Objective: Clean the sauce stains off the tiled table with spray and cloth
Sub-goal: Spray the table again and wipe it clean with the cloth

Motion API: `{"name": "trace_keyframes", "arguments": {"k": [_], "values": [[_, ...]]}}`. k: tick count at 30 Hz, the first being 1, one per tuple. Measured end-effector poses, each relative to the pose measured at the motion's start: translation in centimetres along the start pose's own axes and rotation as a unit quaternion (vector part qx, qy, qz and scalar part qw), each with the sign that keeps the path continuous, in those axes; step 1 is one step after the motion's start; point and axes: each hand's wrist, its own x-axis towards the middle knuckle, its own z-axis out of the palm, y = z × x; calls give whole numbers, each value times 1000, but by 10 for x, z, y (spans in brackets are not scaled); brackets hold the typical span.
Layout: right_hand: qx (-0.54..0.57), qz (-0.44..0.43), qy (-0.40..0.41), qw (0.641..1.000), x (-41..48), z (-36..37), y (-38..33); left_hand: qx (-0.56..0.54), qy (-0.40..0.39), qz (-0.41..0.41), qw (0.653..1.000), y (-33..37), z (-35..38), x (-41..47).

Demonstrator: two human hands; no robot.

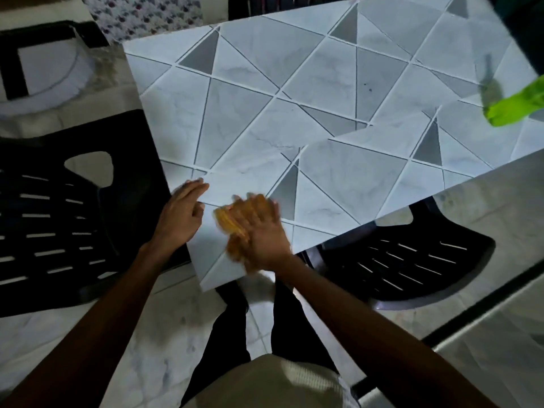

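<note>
- Pressing down on a crumpled orange-yellow cloth [229,224], the right hand [266,232] covers most of it at the near corner of the grey-and-white table [294,83], whose top has a triangle tile pattern.
- The right hand's fingers seem to lie spread and fairly straight over the cloth, pointing away from the person. Motion blur smears both hand and cloth, so the thumb's place cannot be told.
- The cloth shows as a folded edge to the left of the right hand and as a blurred fringe toward the wrist, right at the table's near edge.
- The left hand [184,212] rests on the table's left edge, just beside the cloth but apart from it. Its fingers are held together and straight, flat on the tile, and it holds nothing.
- A bright green plastic spray bottle [513,108] is by the table's far right edge, blurred and cut off by the frame, well apart from both hands.
- A few small dark specks [367,86] sit on a pale tile near the middle of the table.
- A black slotted plastic chair [59,231] stands against the left edge, and a second black slotted chair [412,266] is tucked under the near right edge.
</note>
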Motion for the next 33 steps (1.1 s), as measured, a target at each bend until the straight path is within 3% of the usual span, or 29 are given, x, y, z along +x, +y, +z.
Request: {"name": "trace_keyframes", "arguments": {"k": [5,9,12,15,18,20,23,25,30,33], "values": [[39,251,24,967,-50,-27,139,85,-50,-58,993,25,30,-3],[48,332,12,942,-73,-51,222,122,-68,-60,988,26,34,-10],[51,353,2,934,-52,-58,229,115,-67,-60,989,29,36,-16],[13,279,4,960,-24,-50,171,105,-64,-79,989,37,45,-29],[20,87,-2,996,-17,-33,80,101,-64,-108,987,49,53,-49],[34,-24,-34,999,-34,-22,40,108,-66,-114,985,53,58,-63],[25,-109,-52,992,-65,-9,58,107,-50,-111,987,52,61,-75],[31,-94,-41,994,-80,-13,102,107,-41,-108,987,53,64,-78],[10,113,-56,992,-70,-58,234,117,-29,-119,986,59,67,-79],[33,199,-67,977,-32,-75,254,128,-23,-129,983,62,72,-80]]}}
